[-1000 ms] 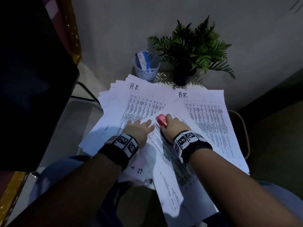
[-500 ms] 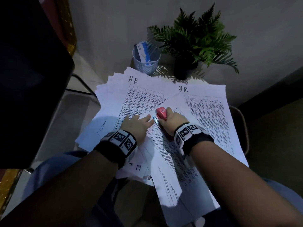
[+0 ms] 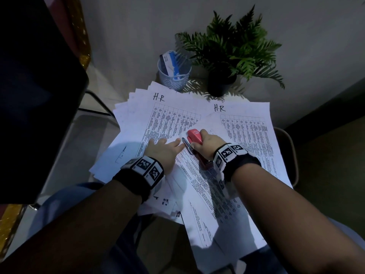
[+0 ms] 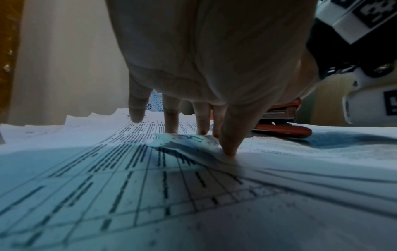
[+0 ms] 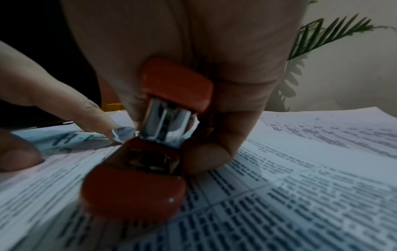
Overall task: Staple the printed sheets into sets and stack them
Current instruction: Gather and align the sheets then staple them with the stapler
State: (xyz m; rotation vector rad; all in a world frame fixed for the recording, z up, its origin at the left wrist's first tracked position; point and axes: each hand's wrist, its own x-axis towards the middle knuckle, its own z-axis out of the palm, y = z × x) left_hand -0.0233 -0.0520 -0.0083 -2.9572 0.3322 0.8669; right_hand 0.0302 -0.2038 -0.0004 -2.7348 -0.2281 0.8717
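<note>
Right hand (image 3: 207, 144) curled round red stapler (image 3: 194, 136), wrist low, stapler's mouth open over a sheet corner. Left hand (image 3: 165, 149) at its 9 o'clock, fingers (image 4: 229, 135) straight, tips pinning sheets (image 3: 171, 119). Cup (image 3: 174, 76) and plant (image 3: 233, 54) at 12 o'clock.

The table top is buried under the printed sheets (image 3: 246, 135), and the print on them is too small to read beyond the handwritten "H.R". The right hand (image 3: 207, 144) covers most of the red stapler (image 3: 194, 135); from the right wrist, the stapler's near end smears into blur, so whether paper sits in its mouth cannot be told. The left hand (image 4: 204, 59) fills the top of its own view, cut off by the edge. A dark object (image 3: 35, 91) runs off the left border, unidentifiable.
</note>
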